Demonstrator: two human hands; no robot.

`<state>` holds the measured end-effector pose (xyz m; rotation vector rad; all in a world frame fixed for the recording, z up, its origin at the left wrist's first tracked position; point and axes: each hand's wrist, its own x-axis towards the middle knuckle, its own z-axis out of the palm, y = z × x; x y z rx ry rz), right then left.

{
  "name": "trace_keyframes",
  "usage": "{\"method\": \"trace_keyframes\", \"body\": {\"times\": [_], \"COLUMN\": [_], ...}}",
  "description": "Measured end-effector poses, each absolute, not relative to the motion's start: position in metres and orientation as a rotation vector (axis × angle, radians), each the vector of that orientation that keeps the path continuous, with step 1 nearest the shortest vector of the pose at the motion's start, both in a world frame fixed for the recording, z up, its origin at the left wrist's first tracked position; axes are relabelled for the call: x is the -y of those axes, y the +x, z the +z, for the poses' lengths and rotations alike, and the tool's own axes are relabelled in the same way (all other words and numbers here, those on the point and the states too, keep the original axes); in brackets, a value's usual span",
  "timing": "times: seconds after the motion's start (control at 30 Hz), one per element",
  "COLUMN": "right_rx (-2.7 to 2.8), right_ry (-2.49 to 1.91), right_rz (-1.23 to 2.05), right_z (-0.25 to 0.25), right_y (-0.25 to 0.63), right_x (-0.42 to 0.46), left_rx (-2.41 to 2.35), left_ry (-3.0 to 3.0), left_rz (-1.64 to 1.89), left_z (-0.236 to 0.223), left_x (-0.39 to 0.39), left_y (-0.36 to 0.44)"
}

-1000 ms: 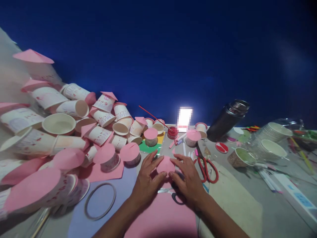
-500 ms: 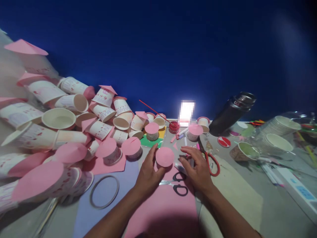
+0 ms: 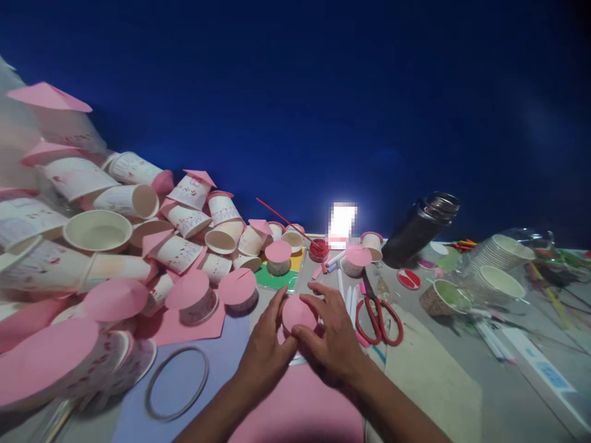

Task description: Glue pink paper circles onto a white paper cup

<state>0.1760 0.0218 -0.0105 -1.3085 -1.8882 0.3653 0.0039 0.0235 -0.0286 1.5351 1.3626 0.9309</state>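
Between both hands stands a paper cup topped with a round pink paper disc [image 3: 299, 312]; its body is mostly hidden by my fingers. My left hand [image 3: 264, 346] is closed round the cup's left side. My right hand [image 3: 333, 346] curls round the right side, its thumb and fingers touching the edge of the disc. Beneath the hands lies a sheet of pink paper [image 3: 300, 406]. Just right of my right hand are red-handled scissors [image 3: 379, 320] and several white marker pens [image 3: 352, 301].
Decorated paper cups with pink tops [image 3: 184, 215] are heaped on the left. A grey ring [image 3: 148, 394] lies on purple paper [image 3: 221, 369]. Right of the hands are a leaning black flask [image 3: 410, 234], a red jar of paint [image 3: 318, 249], stacked white cups [image 3: 501, 255] and a white box [image 3: 538, 363].
My right hand has moved left onto the pink-topped cup, which my left hand was holding alone. The black-handled scissors beside it are now hidden. The view has shifted slightly.
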Motion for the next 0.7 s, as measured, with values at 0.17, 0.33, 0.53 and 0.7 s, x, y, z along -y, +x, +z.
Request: {"method": "trace_keyframes", "body": {"times": [0.17,0.33,0.53,0.7], "right_rx": [1.878,1.891,1.778,1.586], "right_ry": [-1.289,-1.298,-1.271,-1.335], "right_rz": [0.348,0.316,0.360,0.370], "right_z": [-0.014,-0.014,-0.013,-0.015], "right_y": [0.177,0.176,0.188,0.208], "right_x": [-0.021,-0.021,-0.023,-0.025], "left_rx": [-1.340,-1.302,-1.172,-1.035], "left_ry": [1.522,1.457,1.199,0.903], "left_rz": [0.940,0.949,1.029,1.118], "left_z": [-0.027,-0.021,-0.016,-0.005], "left_x": [-0.024,-0.023,-0.023,-0.027], "left_y": [0.005,0.007,0.011,0.009]}}
